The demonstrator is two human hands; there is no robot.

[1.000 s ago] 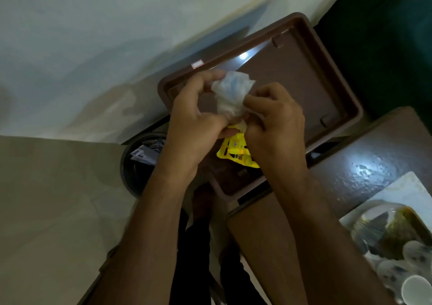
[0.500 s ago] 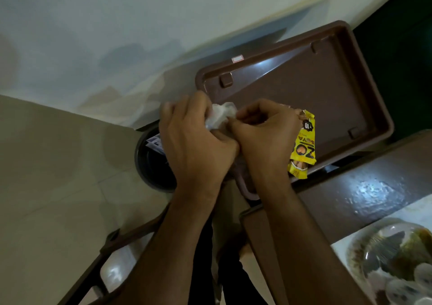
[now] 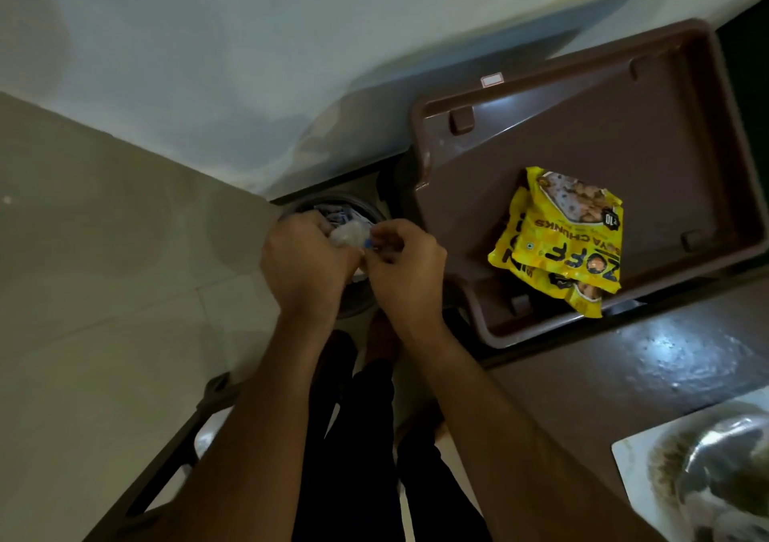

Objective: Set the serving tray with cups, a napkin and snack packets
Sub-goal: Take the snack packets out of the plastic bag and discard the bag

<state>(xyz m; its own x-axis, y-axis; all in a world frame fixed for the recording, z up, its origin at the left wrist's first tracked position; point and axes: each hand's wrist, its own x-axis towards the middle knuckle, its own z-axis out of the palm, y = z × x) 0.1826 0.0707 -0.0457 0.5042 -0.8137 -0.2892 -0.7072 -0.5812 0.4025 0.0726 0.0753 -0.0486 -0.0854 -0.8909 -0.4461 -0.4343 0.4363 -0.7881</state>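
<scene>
Serving tray (image 3: pixel 478 134): brown plastic, rectangular, raised rim, small white sticker on its far rim; it sits at the left end of the dark tabletop (image 3: pixel 624 383), its near-left corner overhanging the table edge. Snack packets (image 3: pixel 557 242): two yellow packets, overlapped, lying flat in the tray's near half against the near rim; the lower one sticks out over that rim. The rest of the tray floor is bare. Left hand (image 3: pixel 306 267): held off the table, left of the tray, over a round dark bin (image 3: pixel 355 304) on the floor; fingers curled closed around a crumpled white wad (image 3: pixel 349 236), possibly the napkin, though it is too blurred to say for certain. Right hand (image 3: pixel 405 275): touching the left hand, thumb and forefinger pinched shut on the same wad at its right side, where a small blue spot shows. Bin contents: scraps of paper or wrapper, partly hidden by the hands. White board (image 3: pixel 636 454): at the table's near-right corner, carrying a clear-wrapped bundle (image 3: pixel 720 471), contents not legible. Dark plastic chair (image 3: pixel 174 471): lower left, on the pale tiled floor. Person's dark-trousered legs (image 3: pixel 362 437): between chair and table.
</scene>
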